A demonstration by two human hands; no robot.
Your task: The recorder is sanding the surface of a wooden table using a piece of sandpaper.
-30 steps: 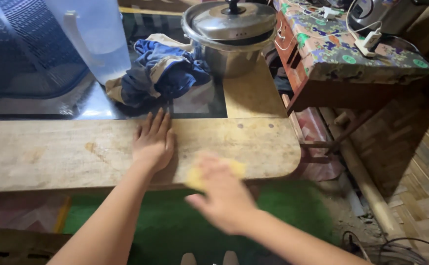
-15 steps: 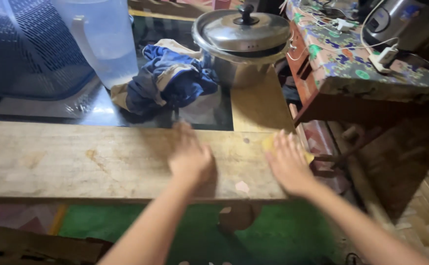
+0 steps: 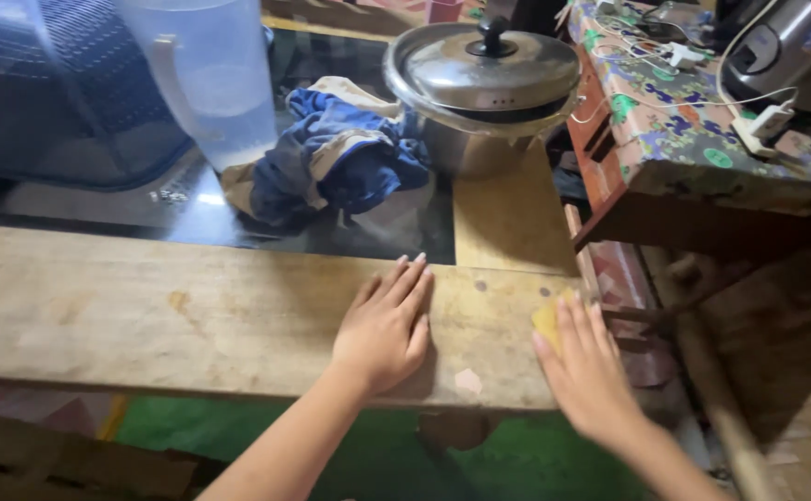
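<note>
Your left hand (image 3: 382,325) lies flat on the wooden plank (image 3: 146,306), palm down and fingers spread, gripping nothing; it looks to be steadying you or the board. Your right hand (image 3: 586,371) is at the plank's right end, fingers stretched out over a yellow sponge (image 3: 548,318), pressing it against the wood at the very edge; it is a flat press rather than a closed grip, with most of the sponge hidden beneath your fingers. Judging from where the sponge sits, the wiping has reached the far right end of the board. The wood between your hands carries a small pale spot (image 3: 467,380) near the front edge, and a brownish stain (image 3: 180,301) shows well to the left of your left hand, so I would say those patches are not clean yet, though I cannot tell whether they are dirt or marks in the wood itself. No wet sheen shows on the surface, so I cannot tell how much of it has been wiped. Behind the plank, on the dark glass top (image 3: 201,218), stand a clear plastic jug (image 3: 206,79), a crumpled blue cloth (image 3: 340,162) and a steel pot with its lid on (image 3: 484,88), all well apart from both hands. A side table with a patterned cover (image 3: 702,139) stands to the right.
</note>
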